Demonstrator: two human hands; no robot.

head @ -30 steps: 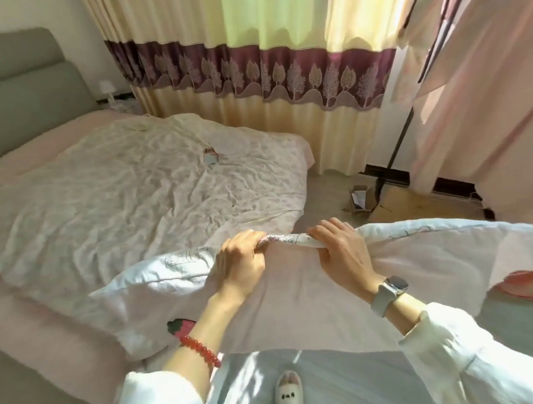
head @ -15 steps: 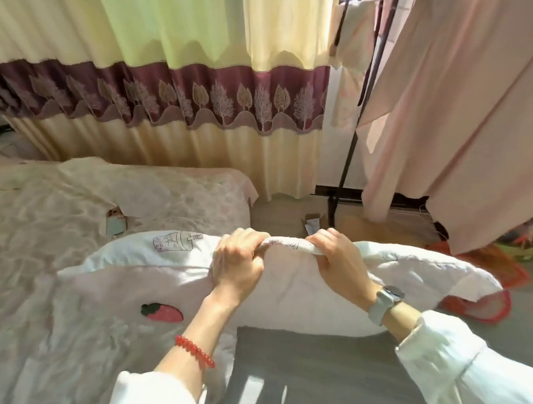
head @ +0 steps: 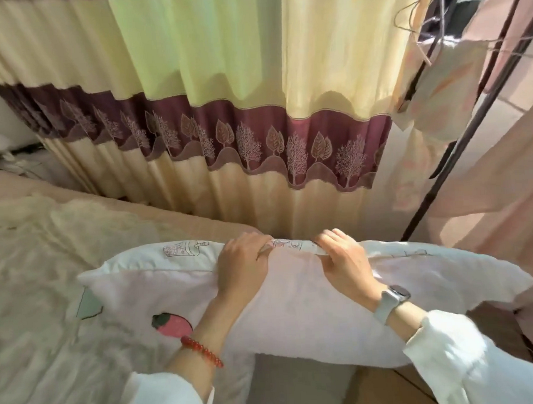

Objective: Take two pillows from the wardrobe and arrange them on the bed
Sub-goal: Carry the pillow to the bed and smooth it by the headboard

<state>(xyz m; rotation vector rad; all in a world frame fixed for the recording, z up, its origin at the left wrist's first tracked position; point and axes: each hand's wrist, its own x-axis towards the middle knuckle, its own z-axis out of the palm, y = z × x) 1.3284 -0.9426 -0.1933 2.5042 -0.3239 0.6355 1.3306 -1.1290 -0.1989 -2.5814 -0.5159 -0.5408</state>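
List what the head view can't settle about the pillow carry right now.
- Fingertips of left hand and right hand: curled over the pillow edge, hidden.
- Second pillow: not visible.
- Headboard end of bed: cut off at left edge.
- Floor under the pillow: mostly covered.

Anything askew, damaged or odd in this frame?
Nothing damaged or spilled. The pillow is only partly over the bed; its right end overhangs the floor, gripped along the top edge by the left hand and right hand. The bedcover is rumpled.
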